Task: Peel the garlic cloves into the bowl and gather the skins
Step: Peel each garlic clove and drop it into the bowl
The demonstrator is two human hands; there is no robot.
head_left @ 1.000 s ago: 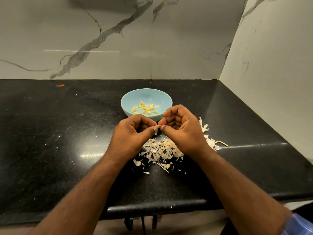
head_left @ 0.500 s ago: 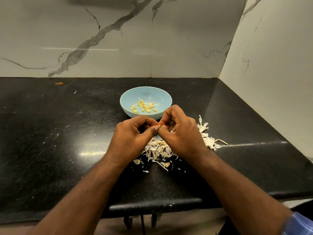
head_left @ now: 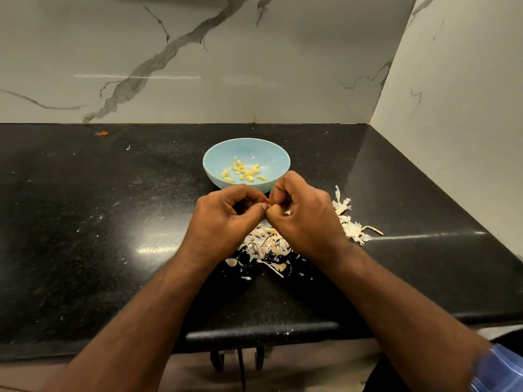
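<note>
Here the left hand (head_left: 226, 215) and right hand (head_left: 304, 213) meet fingertip to fingertip, curled and pinching a garlic clove (head_left: 287, 212) barely visible between them. At twelve o'clock, just beyond, sits the blue bowl (head_left: 218, 159) of peeled cloves (head_left: 244, 172); at six o'clock, beneath them, lie the skins (head_left: 266, 246).

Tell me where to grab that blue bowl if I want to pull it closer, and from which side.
Grip the bowl by its rim on the far left, thumb inside, fingers outside, coming from the left. The near rim is blocked by the left hand and right hand, the skins lie to the right, and the peeled cloves sit low in the middle, clear of the rim.
</note>
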